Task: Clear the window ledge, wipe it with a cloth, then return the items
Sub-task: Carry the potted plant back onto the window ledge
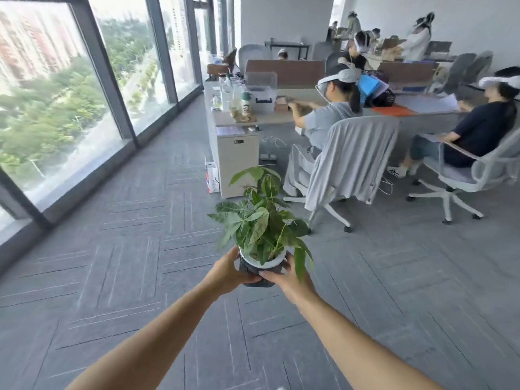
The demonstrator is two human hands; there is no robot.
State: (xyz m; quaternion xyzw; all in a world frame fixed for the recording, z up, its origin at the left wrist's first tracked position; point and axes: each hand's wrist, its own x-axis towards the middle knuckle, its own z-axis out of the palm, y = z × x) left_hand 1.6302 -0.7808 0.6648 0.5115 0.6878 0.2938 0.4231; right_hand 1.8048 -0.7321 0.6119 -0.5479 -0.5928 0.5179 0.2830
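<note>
1. Plant pot [260, 270]: dark w/ white rim, 1 leafy green plant in it, upright. It's held in the air over the grey carpet [135, 277], both arms stretched fwd, well apart from the window ledge [84, 182] on the left.
2. Left hand [228, 273]: fingers curled round the pot's left side, gripping it.
3. Right hand [287, 280]: wrapped round the pot's right side, thumb across the front, also gripping. So 2 hands on 1 pot.
4. The ledge runs low along the glass wall; at least 3 big panes show, w/ dark posts between.
5. Straight ahead, past the leaves: 1 white cabinet [237, 161] at the desk's end, w/ 1 small carton [212, 175] on the floor touching its left side.
6. Just right of the leaves: 1 white office chair [351, 161] w/ grey cloth draped over its back, a person in grey seated in it.
7. 2nd white chair [464, 170] further right, a person in dark top seated. Both wear white headsets.
8. Desk [270, 116] holds 1 clear plastic box [260, 94], 1 green-lidded cup [247, 104] and bottles near the window end; too blurred to count.
9. More people at the far desks, blurred; can't tell how many.
</note>
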